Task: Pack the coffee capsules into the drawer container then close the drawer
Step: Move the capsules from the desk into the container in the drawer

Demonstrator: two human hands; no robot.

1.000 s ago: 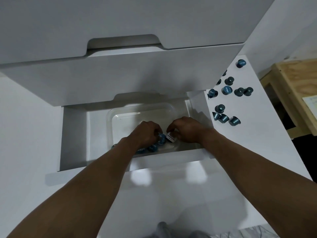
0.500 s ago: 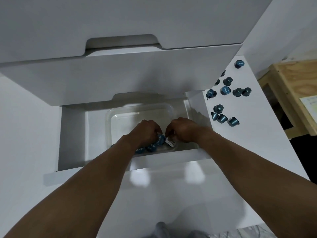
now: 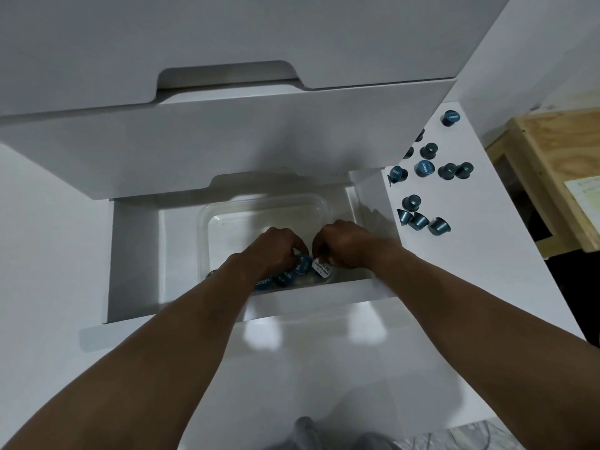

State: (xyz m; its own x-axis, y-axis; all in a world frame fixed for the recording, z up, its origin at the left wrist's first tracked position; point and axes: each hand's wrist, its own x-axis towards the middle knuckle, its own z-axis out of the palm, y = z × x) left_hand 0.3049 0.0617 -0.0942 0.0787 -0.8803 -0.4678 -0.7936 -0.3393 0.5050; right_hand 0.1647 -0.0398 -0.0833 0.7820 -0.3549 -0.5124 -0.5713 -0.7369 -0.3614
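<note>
Partly packed: our left hand point(image 3: 276, 251) and right hand point(image 3: 344, 245), curled on capsules point(image 3: 293, 275), fill the tub point(image 3: 207, 228); at two o'clock, loose capsules point(image 3: 422, 196) remain; drawer point(image 3: 136, 254) open.

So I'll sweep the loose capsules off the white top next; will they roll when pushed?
Probably. The loose capsules are small tapered cups, and several lie on their sides, so they would likely roll in curves. The white top looks glossy, so upright ones may slide.
</note>
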